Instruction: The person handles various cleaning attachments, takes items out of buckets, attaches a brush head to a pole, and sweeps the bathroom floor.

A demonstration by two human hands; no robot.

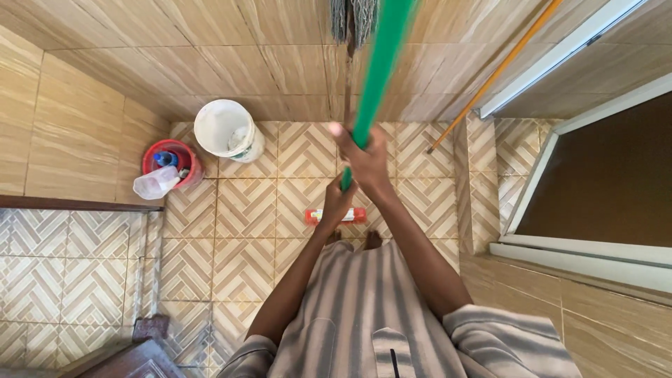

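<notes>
Head cam looking straight down at me here, so everything's a bit foreshortened. Both my hands are on the green mop handle [378, 70], which runs up from near my chest toward the top of the frame. My right hand [364, 157] is the higher one, fingers wrapped fully round the handle with the thumb sticking up beside it. My left hand [337, 203] is just below it, closed round the bottom end of the same handle, so the two hands are nearly touching. At the far end of the handle I can make out the grey stringy mop head [353, 17] against the wall tiles, partly cut off by the top edge.

Down on the patterned floor [238, 238], just past my left hand, lies a small orange scrubbing brush [357, 214], half hidden behind my wrist. My toes peek out right below it. Over in the corner to my left sits a white bucket [227, 129], and right beside it a red bucket [175, 164] with a blue-capped bottle and a clear plastic jug [155, 183] poking out of it. A thin orange stick [497, 73] leans against the wall on my right, near the white door frame [553, 161]. I'm wearing a grey striped shirt [357, 308].
</notes>
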